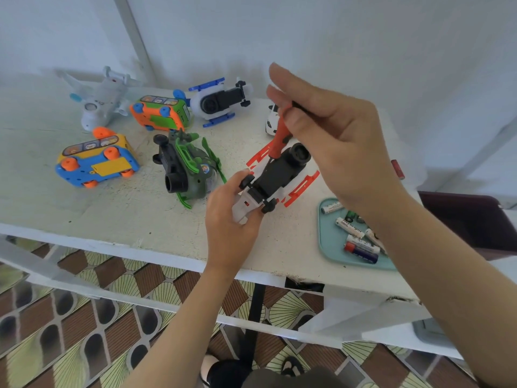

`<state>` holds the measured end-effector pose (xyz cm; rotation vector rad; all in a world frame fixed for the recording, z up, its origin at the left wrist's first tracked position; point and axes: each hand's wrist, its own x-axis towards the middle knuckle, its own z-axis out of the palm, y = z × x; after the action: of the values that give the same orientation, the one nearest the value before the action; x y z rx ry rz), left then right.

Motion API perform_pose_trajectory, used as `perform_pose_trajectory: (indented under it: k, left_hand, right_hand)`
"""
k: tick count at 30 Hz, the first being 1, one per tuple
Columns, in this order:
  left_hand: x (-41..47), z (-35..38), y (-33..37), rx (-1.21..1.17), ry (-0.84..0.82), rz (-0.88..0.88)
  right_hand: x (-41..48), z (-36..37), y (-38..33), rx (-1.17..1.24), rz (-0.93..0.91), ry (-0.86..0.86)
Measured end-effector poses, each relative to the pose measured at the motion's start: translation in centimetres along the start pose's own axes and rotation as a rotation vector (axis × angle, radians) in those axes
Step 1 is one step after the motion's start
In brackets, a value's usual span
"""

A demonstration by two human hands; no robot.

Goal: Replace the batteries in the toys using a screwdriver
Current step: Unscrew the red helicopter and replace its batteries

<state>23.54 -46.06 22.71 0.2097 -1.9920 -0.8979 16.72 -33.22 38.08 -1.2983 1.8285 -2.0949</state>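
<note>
Head view, item one: red-and-white toy helicopter [275, 177], belly up above the white table [70, 208], near its front edge. My left hand [232, 219] grips the white tail end, fingers curled round it beside the small black wheels. Item two: screwdriver [279, 135], red handle, pinched by my right hand [333, 138] between thumb and fingers, the upper fingers straight and spread; its tip meets the black underside, though the screw itself is too small to see. Hazards, as I judge them: the light pinch may let the tip slip out and scar the soft plastic or round the screw head; a freed screw could roll off the nearby table edge; holding only the tail may let the body twist under pressure. Materials: moulded plastic throughout, matt black belly, thin red skids [302, 189] that look easily bent. Table paint chalky and chipped. Item three: pale teal tray [324, 242], smooth, rounded corners, holding cylindrical batteries [361, 247] loose and apt to roll. Other stock, well apart: green helicopter [190, 163], blue-and-yellow bus [95, 163], orange-and-green bus [159, 114], blue-and-white helicopter [221, 102], white plane [100, 99].
</note>
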Motion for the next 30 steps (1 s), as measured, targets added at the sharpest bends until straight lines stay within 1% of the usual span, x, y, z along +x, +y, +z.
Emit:
perform_pose_trajectory:
  k: [3,6,9,11,13,16,18,19,20,21,24,26,27,29,30]
  left_hand:
    - [0.0,0.0,0.0,0.001,0.002,0.003]
    - [0.1,0.0,0.0,0.008,-0.003,-0.001]
    - [0.0,-0.1,0.0,0.008,-0.005,-0.009]
    - [0.1,-0.1,0.1,0.005,-0.005,-0.013]
    - [0.1,-0.1,0.1,0.003,-0.004,-0.017]
    - [0.0,-0.1,0.1,0.006,-0.011,-0.02]
    - [0.0,-0.1,0.1,0.011,-0.015,-0.021]
    - [0.1,-0.1,0.1,0.014,-0.016,-0.019]
    - [0.1,-0.1,0.1,0.014,-0.016,-0.018]
    - [0.1,-0.1,0.1,0.012,-0.016,-0.02]
    - [0.1,-0.1,0.2,0.0,-0.012,-0.026]
    - [0.1,-0.1,0.1,-0.004,-0.01,-0.024]
    - [0.1,-0.1,0.2,-0.004,-0.012,-0.025]
    - [0.1,-0.1,0.2,-0.002,-0.011,-0.024]
    - [0.1,-0.1,0.1,-0.001,-0.01,-0.021]
  right_hand:
    - [0.2,0.2,0.1,0.013,-0.022,0.102]
    - [0.2,0.4,0.7,-0.061,-0.039,0.2]
    - [0.0,0.3,1.1,-0.168,-0.07,0.163]
    - [-0.1,0.2,1.0,-0.188,-0.092,0.079]
    - [-0.2,0.3,1.0,-0.18,-0.086,0.055]
    - [-0.2,0.5,1.0,-0.199,-0.064,0.175]
    - [0.0,0.4,1.1,-0.34,-0.083,0.249]
    - [0.1,0.3,1.2,-0.419,-0.102,0.263]
    - [0.2,0.2,1.3,-0.449,-0.108,0.25]
    - [0.2,0.1,1.3,-0.409,-0.09,0.21]
    - [0.2,-0.1,0.4,-0.161,-0.005,0.068]
    - [0.1,-0.3,0.0,-0.066,0.014,0.077]
    - [0.1,-0.2,0.0,-0.08,0.016,0.123]
    - [0.1,0.0,0.5,-0.242,-0.001,0.227]
    - [0.1,0.0,0.7,-0.327,-0.021,0.245]
